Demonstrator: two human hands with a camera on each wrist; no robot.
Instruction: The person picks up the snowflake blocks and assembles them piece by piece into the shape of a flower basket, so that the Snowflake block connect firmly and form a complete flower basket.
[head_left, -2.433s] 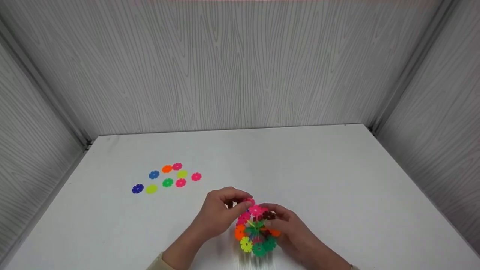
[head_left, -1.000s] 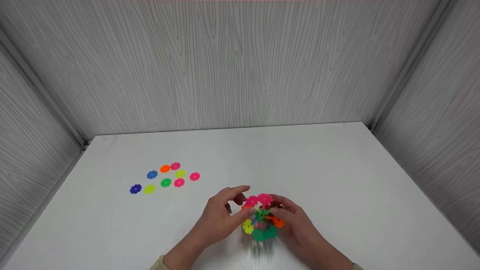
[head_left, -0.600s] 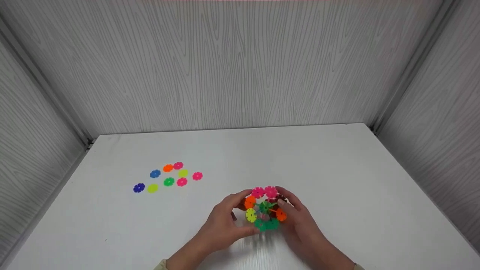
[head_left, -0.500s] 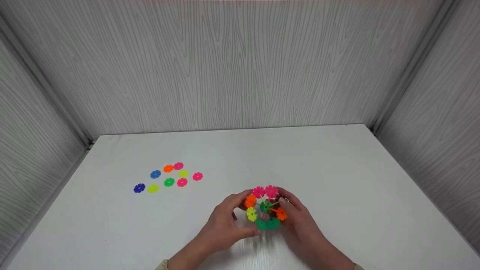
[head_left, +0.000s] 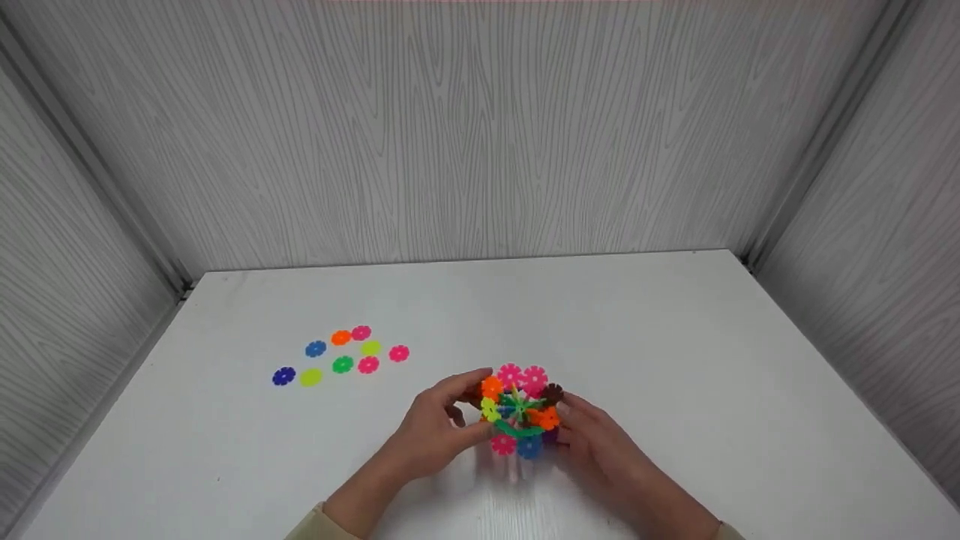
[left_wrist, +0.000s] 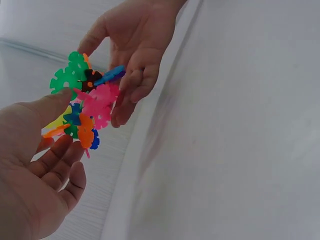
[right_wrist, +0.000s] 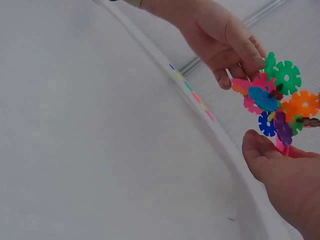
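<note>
White tabletop (head_left: 637, 337), walled on three sides by pale wood-grain panels: left (head_left: 60, 262), far (head_left: 480, 135) and right (head_left: 877, 225). Two hands work at the near edge, about mid-width.

Ball of notched, flower-shaped plastic discs (head_left: 520, 409), many colours, held between the hands just above the table. Openwork: gaps show among the outer discs; a green disc sits mid-cluster. Two pink discs (head_left: 522, 377) on the far side; light blue disc (head_left: 529, 448) and another pink one on the near side; dark brown disc (head_left: 553, 393) at right. Right wrist view adds a purple disc (right_wrist: 283, 128).

Left hand (head_left: 429, 436): thumb and fingers pinch the ball's left side, thumb on a green disc; little finger bent free. Right hand (head_left: 600, 442): fingers bent, holding the right side, contact partly hidden.

Farther left, nine loose flat discs (head_left: 343, 364) lie on the tabletop: three pink, two yellow, one each of orange, green, light blue, dark blue. The orange sits right beside the farthest pink. Beige sleeves (head_left: 319, 525) at both wrists.
</note>
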